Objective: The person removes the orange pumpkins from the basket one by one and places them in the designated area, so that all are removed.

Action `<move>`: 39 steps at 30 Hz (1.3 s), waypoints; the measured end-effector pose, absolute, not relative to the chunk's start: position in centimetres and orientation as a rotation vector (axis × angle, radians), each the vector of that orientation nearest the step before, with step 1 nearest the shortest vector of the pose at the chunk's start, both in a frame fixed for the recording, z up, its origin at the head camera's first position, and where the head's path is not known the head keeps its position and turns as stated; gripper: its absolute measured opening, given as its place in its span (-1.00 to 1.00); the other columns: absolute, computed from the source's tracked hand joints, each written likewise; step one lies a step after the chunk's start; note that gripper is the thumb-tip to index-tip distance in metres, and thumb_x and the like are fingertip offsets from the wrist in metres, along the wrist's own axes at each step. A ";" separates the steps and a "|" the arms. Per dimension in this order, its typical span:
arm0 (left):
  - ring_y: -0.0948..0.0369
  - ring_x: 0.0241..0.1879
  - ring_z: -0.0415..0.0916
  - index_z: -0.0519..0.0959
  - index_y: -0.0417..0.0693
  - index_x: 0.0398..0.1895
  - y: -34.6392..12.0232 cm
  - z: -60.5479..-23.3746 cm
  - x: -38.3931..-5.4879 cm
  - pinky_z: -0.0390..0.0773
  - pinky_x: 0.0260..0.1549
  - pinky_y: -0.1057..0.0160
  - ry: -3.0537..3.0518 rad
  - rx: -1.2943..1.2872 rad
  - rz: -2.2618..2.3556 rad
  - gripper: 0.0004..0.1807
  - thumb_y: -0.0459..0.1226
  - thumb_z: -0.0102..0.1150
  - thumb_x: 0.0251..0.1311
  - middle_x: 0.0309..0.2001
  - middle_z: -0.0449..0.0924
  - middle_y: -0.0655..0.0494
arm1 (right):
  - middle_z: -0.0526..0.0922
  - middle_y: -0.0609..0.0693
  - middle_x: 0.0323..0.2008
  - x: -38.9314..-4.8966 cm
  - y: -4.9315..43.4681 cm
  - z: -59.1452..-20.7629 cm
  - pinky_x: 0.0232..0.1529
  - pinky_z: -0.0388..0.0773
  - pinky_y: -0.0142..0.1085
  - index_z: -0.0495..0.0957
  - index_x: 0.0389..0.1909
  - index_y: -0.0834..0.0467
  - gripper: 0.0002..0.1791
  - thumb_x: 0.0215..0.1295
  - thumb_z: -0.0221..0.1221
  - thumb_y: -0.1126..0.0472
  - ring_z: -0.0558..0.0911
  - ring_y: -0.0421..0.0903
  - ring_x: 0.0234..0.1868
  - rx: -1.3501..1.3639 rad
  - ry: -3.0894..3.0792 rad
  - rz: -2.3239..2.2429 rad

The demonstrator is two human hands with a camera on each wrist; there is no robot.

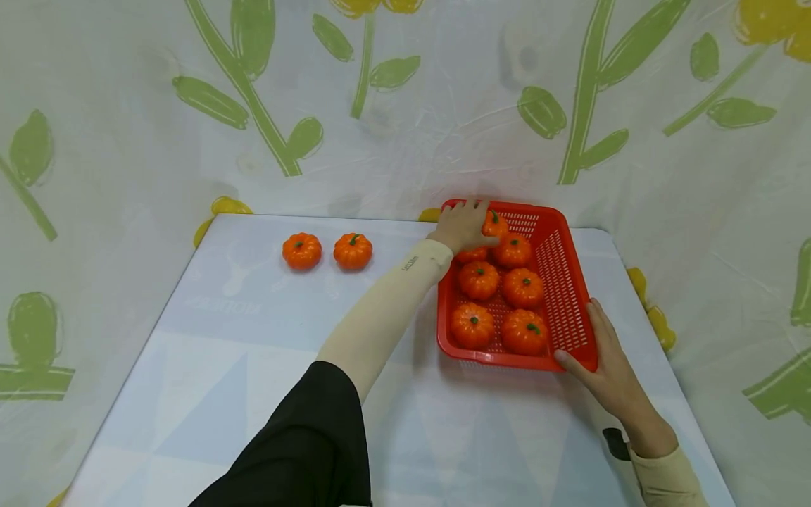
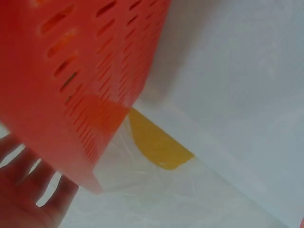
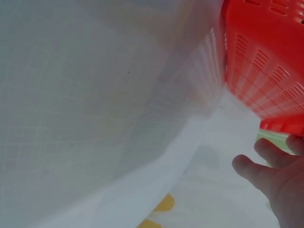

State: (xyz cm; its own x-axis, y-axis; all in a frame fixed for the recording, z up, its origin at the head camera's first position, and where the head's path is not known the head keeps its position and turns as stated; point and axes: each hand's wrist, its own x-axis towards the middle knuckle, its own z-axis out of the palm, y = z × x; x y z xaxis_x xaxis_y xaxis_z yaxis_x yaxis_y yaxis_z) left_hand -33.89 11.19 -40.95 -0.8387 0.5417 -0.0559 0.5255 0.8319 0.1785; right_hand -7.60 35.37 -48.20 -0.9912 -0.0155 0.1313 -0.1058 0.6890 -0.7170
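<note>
A red plastic basket [image 1: 560, 289] with slotted walls holds several small orange pumpkins [image 1: 479, 280] with green stems. My left hand [image 1: 461, 227] grips its far left corner, the thumb reaching inside over the pumpkins. In the left wrist view, the fingers of that left hand [image 2: 33, 190] spread along the outside of the basket [image 2: 95, 71]. At the near right corner, my right hand [image 1: 605, 366] holds the rim, thumb at the front and fingers along the side. The right wrist view has the right hand [image 3: 280, 180] beside the basket wall [image 3: 266, 52].
Two more orange pumpkins, one on the left [image 1: 301, 251] and one on the right [image 1: 353, 251], sit on the white table [image 1: 209, 331] toward its back left. A curtain [image 1: 431, 141] with green leaf prints hangs behind the table and along its sides.
</note>
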 end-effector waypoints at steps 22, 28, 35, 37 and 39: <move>0.00 0.42 0.25 0.09 0.03 0.61 11.1 -42.1 -34.7 0.17 0.42 -0.07 2.844 0.922 0.311 -0.05 0.29 0.10 0.32 0.52 0.15 -0.02 | -0.30 -0.10 0.63 -7.6 35.4 -48.2 0.26 0.00 0.53 -0.29 0.65 -0.11 0.14 0.30 0.34 0.06 -0.11 0.23 0.57 0.086 -2.778 1.199; 0.02 0.46 0.20 0.05 0.02 0.62 11.0 -42.0 -34.8 0.11 0.46 -0.03 2.813 0.921 0.357 -0.05 0.27 0.10 0.34 0.53 0.13 -0.03 | -0.32 -0.09 0.63 -7.6 35.4 -48.1 0.24 0.02 0.55 -0.31 0.65 -0.14 0.15 0.31 0.33 0.04 -0.11 0.26 0.57 0.068 -2.788 1.196; 0.04 0.46 0.18 0.09 0.03 0.60 10.6 -41.7 -34.6 0.10 0.47 0.02 2.785 0.947 0.481 -0.07 0.26 0.12 0.33 0.53 0.13 -0.02 | -0.32 -0.07 0.64 -7.6 35.4 -48.2 0.23 0.03 0.56 -0.31 0.65 -0.14 0.15 0.30 0.33 0.04 -0.10 0.29 0.56 0.066 -2.788 1.203; 0.05 0.45 0.20 0.11 0.03 0.59 10.2 -41.5 -34.5 0.15 0.45 0.05 2.786 0.978 0.552 -0.08 0.25 0.14 0.32 0.52 0.15 -0.01 | -0.32 -0.04 0.64 -7.6 35.3 -48.2 0.22 0.04 0.56 -0.31 0.65 -0.14 0.15 0.30 0.33 0.04 -0.09 0.30 0.56 0.064 -2.789 1.200; 0.07 0.41 0.25 0.13 0.05 0.58 9.7 -41.2 -34.4 0.23 0.41 0.10 2.784 1.006 0.632 -0.09 0.24 0.17 0.31 0.51 0.17 0.00 | -0.31 -0.02 0.64 -7.6 35.3 -48.2 0.22 0.04 0.56 -0.31 0.65 -0.14 0.15 0.30 0.33 0.05 -0.10 0.30 0.56 0.066 -2.790 1.199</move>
State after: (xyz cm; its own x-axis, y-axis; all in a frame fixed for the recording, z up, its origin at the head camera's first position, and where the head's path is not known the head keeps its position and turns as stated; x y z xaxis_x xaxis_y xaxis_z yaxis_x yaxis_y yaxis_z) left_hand -34.35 9.65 -41.25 -0.7731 0.6334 0.0325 0.5854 0.6930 0.4208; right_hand -7.63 35.30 -48.19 -0.9936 0.0015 0.1129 -0.0809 0.6883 -0.7209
